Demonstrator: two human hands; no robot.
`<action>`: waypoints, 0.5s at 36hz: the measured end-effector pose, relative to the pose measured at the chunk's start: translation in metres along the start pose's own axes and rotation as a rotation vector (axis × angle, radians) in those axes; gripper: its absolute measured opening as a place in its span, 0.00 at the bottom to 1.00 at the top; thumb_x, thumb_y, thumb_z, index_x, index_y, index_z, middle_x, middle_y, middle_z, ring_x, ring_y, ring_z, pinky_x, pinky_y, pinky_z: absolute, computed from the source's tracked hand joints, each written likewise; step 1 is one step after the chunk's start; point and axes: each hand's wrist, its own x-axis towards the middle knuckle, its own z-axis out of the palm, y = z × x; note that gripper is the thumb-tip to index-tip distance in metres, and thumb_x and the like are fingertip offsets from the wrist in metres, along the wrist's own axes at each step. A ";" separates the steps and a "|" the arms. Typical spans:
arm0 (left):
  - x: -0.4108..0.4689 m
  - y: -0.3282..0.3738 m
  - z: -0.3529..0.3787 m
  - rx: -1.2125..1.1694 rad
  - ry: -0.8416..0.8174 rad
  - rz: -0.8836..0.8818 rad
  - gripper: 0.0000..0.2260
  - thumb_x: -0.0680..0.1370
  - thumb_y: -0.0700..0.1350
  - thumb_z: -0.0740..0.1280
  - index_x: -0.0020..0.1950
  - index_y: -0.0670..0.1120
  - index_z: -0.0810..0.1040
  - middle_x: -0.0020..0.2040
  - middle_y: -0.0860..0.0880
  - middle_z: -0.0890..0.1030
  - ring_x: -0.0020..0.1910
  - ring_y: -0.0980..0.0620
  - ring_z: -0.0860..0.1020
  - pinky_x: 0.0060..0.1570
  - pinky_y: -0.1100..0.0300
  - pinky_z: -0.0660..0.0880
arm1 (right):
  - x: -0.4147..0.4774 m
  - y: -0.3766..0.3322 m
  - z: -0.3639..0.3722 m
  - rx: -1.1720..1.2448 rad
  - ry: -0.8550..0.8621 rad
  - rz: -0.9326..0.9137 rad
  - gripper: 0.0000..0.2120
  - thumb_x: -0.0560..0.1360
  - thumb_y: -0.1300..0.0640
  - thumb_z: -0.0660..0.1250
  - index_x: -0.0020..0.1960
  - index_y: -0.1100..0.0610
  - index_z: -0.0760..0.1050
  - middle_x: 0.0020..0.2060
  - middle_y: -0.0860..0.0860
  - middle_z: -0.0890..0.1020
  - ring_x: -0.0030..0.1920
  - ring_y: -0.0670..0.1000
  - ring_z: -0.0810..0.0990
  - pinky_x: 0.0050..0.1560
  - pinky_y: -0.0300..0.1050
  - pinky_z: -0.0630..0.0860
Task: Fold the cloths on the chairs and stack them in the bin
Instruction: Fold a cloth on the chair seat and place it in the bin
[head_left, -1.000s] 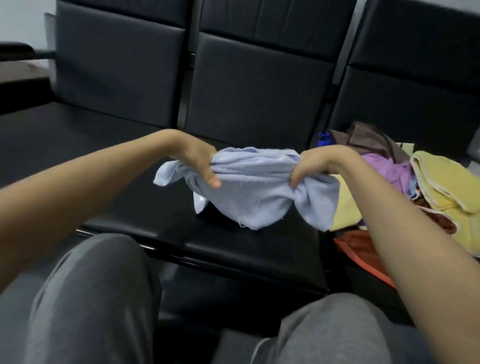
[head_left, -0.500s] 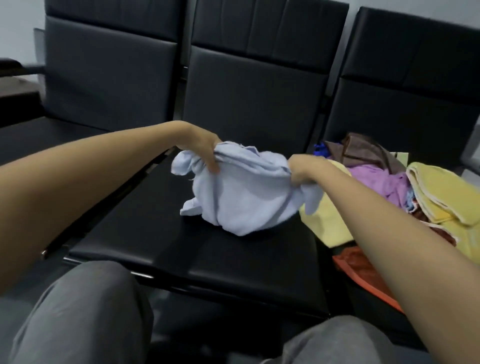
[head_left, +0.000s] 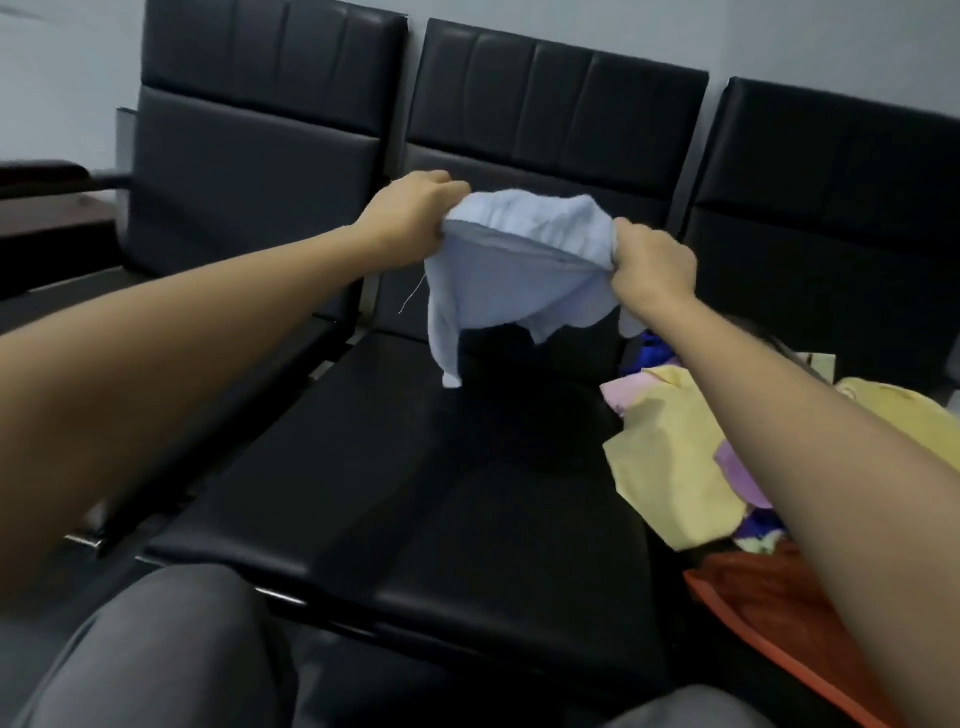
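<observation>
Grey trouser knees (head_left: 145, 654) sit nearest, just before the front edge of the black middle seat (head_left: 441, 467), whose bare pad gives room to lay a cloth flat. To its right the pile of cloths (head_left: 670, 457) reaches the seat's right edge, under the right forearm. Above the seat the pale blue cloth (head_left: 514, 270) hangs bunched in the air, with the left hand (head_left: 410, 218) and right hand (head_left: 652, 265) each clenched round a top end. Risks: the bunched grip likely gives a crooked fold, and the dangling tail could snag the pile and drag pieces off. The backrest (head_left: 550, 104) stands close behind. No bin in view.
</observation>
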 end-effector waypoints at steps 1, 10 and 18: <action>-0.008 0.002 -0.001 -0.029 -0.114 -0.029 0.03 0.73 0.36 0.62 0.41 0.43 0.71 0.41 0.46 0.72 0.43 0.41 0.74 0.39 0.49 0.72 | -0.007 0.002 0.004 0.011 -0.098 -0.022 0.09 0.75 0.63 0.59 0.55 0.58 0.70 0.51 0.57 0.78 0.52 0.61 0.76 0.42 0.48 0.67; -0.084 0.020 0.017 -0.092 -1.280 -0.292 0.09 0.73 0.46 0.73 0.51 0.47 0.80 0.41 0.51 0.84 0.41 0.53 0.83 0.41 0.62 0.78 | -0.080 -0.002 0.029 0.301 -1.342 -0.021 0.19 0.71 0.54 0.74 0.58 0.63 0.77 0.53 0.55 0.83 0.55 0.53 0.81 0.57 0.46 0.77; -0.130 0.006 0.052 -0.322 -1.669 -0.371 0.15 0.75 0.46 0.71 0.60 0.44 0.78 0.55 0.50 0.82 0.54 0.51 0.80 0.53 0.59 0.76 | -0.132 -0.011 0.065 0.370 -1.690 0.002 0.13 0.78 0.52 0.64 0.59 0.58 0.75 0.46 0.47 0.83 0.46 0.46 0.81 0.43 0.37 0.78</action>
